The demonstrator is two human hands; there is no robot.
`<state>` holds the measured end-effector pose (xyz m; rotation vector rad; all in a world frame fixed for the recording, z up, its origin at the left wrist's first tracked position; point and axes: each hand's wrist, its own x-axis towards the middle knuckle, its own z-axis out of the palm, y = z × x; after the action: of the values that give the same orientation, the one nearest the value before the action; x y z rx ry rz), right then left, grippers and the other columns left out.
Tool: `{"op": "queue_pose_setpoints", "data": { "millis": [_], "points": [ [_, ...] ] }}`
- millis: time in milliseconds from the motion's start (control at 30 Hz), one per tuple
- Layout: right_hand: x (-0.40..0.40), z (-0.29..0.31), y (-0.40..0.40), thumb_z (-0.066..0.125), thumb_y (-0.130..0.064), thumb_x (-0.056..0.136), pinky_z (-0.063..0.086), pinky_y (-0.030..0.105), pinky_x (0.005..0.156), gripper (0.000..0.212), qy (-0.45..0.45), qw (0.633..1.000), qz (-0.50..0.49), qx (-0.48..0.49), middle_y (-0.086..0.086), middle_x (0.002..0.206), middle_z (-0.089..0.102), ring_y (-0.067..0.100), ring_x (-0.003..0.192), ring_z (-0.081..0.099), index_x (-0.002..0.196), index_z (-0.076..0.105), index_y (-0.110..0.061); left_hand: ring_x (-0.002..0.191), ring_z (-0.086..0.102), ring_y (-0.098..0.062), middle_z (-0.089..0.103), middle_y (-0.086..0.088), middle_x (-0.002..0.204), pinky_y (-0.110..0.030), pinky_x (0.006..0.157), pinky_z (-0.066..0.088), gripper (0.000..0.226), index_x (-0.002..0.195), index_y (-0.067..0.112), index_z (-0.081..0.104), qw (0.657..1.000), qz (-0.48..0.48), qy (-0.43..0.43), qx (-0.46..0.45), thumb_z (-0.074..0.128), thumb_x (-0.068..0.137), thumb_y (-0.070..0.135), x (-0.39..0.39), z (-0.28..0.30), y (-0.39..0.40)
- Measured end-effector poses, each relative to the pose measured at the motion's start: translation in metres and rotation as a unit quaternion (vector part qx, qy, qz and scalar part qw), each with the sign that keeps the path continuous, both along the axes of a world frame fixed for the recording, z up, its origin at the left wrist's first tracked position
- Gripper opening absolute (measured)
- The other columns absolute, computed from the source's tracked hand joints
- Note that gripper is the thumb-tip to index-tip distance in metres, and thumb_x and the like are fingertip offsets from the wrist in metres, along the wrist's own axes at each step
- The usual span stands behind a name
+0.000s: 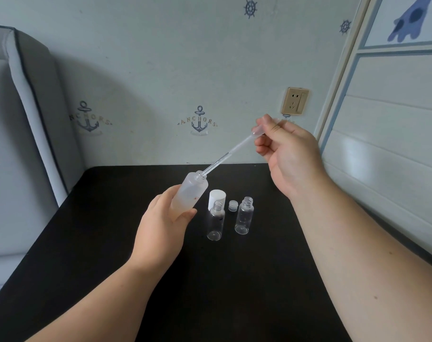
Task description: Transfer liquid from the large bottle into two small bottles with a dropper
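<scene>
Near the middle of the frame, your left hand (pixel 164 218) fingers wrap the tilted large bottle (pixel 191 193) so the dropper (pixel 224 156), pinched by your right hand (pixel 287 154), slides in easily

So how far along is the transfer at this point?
Done: all three bottles are uncapped; a white cap and a small clear cap sit on the table. In hand: the left hand holds the large bottle tilted, and the right hand pinches the dropper, its tip in the bottle's neck. Left: both small bottles look empty.
</scene>
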<state>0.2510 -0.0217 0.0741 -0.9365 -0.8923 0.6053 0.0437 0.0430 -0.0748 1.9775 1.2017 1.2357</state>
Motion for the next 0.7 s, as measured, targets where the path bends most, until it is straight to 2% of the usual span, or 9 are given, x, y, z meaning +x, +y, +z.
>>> {"op": "queue_pose_setpoints", "data": {
  "millis": [167,267,333,500,600,700],
  "points": [
    [0.014,-0.003,-0.007,0.067,-0.016,0.096,0.053,0.022,0.065,0.017,0.047,0.998,-0.016,0.028,0.002,0.079,0.071,0.011,0.065,0.06,0.085,0.07,-0.005,0.102,0.052,0.001,0.054,0.032,0.107,-0.029,0.083,0.042,0.043,0.123,0.057,0.044,1.0,-0.005,-0.015,-0.01,0.068,0.094,0.036,0.0,0.0,0.001],
    [0.021,-0.009,-0.009,0.066,-0.016,0.097,0.052,0.021,0.065,0.019,0.08,0.996,-0.019,0.039,0.0,0.077,0.072,0.011,0.064,0.061,0.083,0.069,-0.004,0.103,0.052,0.006,0.053,0.042,0.106,-0.03,0.081,0.044,0.042,0.112,0.065,0.042,1.0,-0.011,-0.02,-0.013,0.067,0.094,0.036,-0.002,0.001,0.001],
    [0.025,-0.015,-0.01,0.066,-0.016,0.098,0.053,0.021,0.065,0.02,0.103,0.994,-0.019,0.042,0.0,0.077,0.072,0.011,0.065,0.062,0.081,0.068,-0.004,0.101,0.056,0.003,0.05,0.046,0.107,-0.032,0.08,0.049,0.045,0.107,0.072,0.042,0.999,-0.016,-0.026,-0.02,0.067,0.094,0.037,-0.002,0.003,0.0],
    [0.033,-0.038,-0.013,0.065,-0.017,0.098,0.054,0.022,0.066,0.019,0.167,0.985,-0.007,0.048,0.002,0.078,0.072,0.01,0.066,0.066,0.083,0.07,-0.006,0.098,0.054,0.009,0.048,0.054,0.102,-0.02,0.074,0.044,0.054,0.101,0.083,0.035,0.998,-0.017,-0.04,-0.034,0.068,0.092,0.041,-0.002,0.006,-0.002],
    [0.038,-0.055,-0.016,0.065,-0.019,0.097,0.054,0.022,0.065,0.018,0.213,0.976,-0.003,0.052,0.002,0.077,0.072,0.011,0.065,0.066,0.094,0.068,-0.002,0.096,0.055,0.013,0.05,0.053,0.102,-0.019,0.072,0.044,0.052,0.102,0.083,0.036,0.998,-0.012,-0.045,-0.041,0.068,0.091,0.043,-0.002,0.006,0.0],
    [0.045,-0.072,-0.02,0.065,-0.017,0.097,0.055,0.021,0.065,0.019,0.245,0.968,-0.016,0.044,0.003,0.077,0.074,0.011,0.064,0.066,0.089,0.071,-0.002,0.092,0.052,0.023,0.051,0.053,0.098,-0.014,0.068,0.04,0.043,0.114,0.07,0.041,0.998,-0.008,-0.046,-0.048,0.068,0.091,0.044,-0.002,0.004,0.002]
  ]
}}
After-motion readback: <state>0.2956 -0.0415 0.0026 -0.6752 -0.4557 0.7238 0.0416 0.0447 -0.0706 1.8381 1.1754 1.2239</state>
